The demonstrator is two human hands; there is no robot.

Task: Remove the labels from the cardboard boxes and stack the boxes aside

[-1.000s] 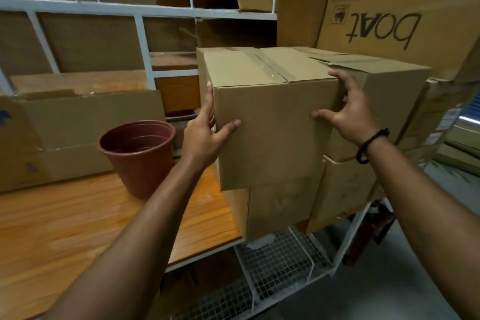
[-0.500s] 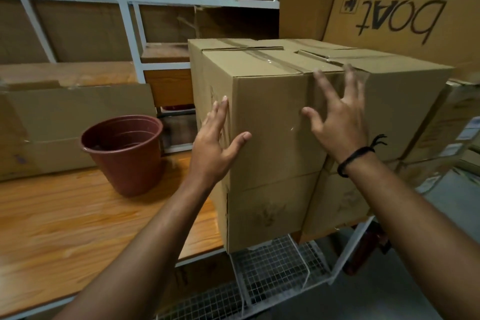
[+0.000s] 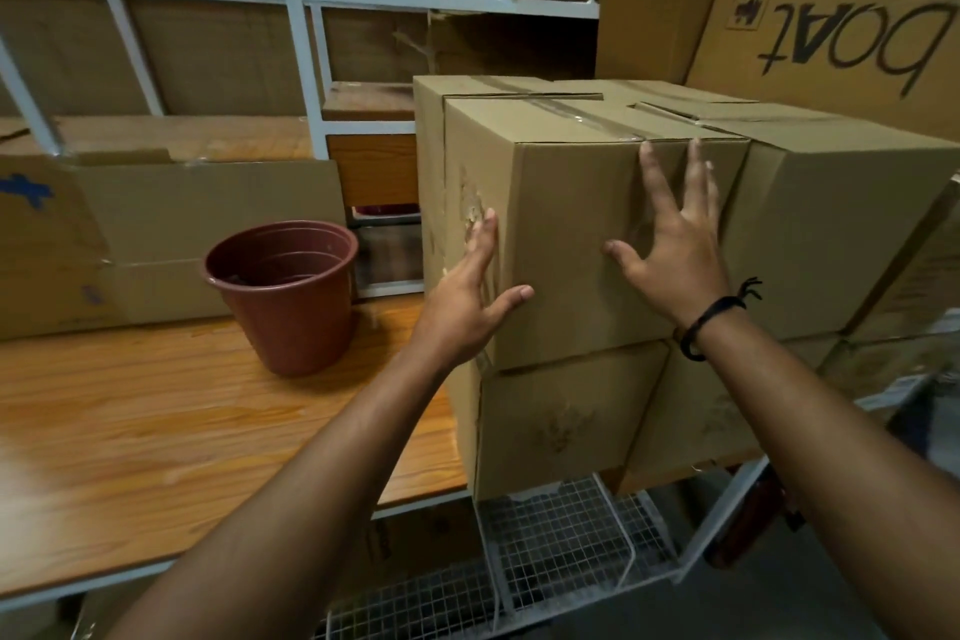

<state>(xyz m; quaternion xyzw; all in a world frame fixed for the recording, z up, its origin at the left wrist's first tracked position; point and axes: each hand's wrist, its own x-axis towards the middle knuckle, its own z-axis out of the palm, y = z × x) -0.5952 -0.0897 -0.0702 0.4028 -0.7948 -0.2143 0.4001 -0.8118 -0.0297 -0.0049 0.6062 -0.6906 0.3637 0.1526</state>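
cardboard boxes (image 3: 582,244) on wooden shelf (image 3: 156,431)

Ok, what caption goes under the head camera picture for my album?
Left hand and right hand flat against the top cardboard box of a stack, brown pot nearby on the wooden shelf.

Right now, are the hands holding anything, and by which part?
Nothing gripped: the left hand and right hand rest open against the top cardboard box.

White metal shelving (image 3: 306,62), wooden tabletop (image 3: 156,431)
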